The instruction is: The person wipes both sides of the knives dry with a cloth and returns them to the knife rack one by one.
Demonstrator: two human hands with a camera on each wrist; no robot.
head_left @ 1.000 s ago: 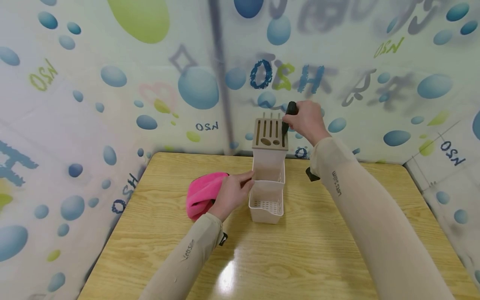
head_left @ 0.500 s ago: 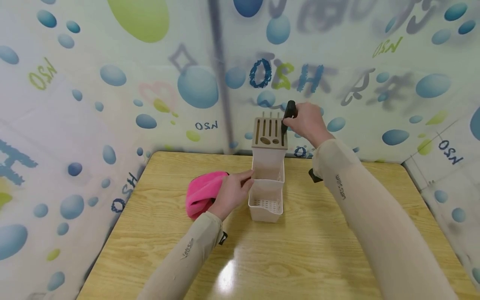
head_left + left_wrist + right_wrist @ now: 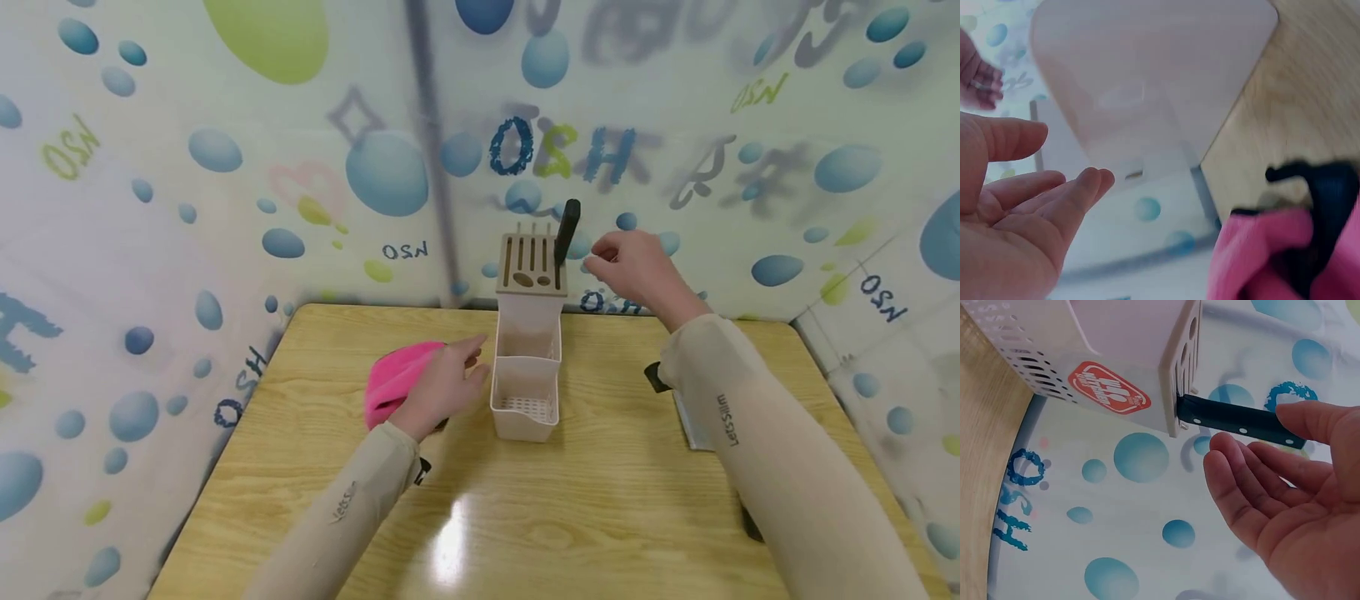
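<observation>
A black-handled knife (image 3: 567, 232) stands in the right-hand slot of a beige knife holder (image 3: 528, 325), its blade hidden inside. In the right wrist view the knife's handle (image 3: 1241, 422) shows light rivets. My right hand (image 3: 633, 265) is just right of the handle, apart from it in the head view, with loosely bent fingers and nothing held. Left of the holder, my left hand (image 3: 444, 387) is off its side, fingers extended and holding nothing. The left wrist view shows a gap between this hand (image 3: 1029, 212) and the holder's wall (image 3: 1141, 75).
A bright pink cloth item (image 3: 397, 379) with black parts lies behind the left hand on the wooden table (image 3: 600, 500). By the right forearm are a flat grey object (image 3: 697, 425) and a partly hidden dark object (image 3: 750, 523). A patterned wall (image 3: 465, 208) rises behind the holder.
The right hand has let go of the knife handle and moved right, leaving the knife in the slot. The left hand has come away from the holder's side, toward the left.
</observation>
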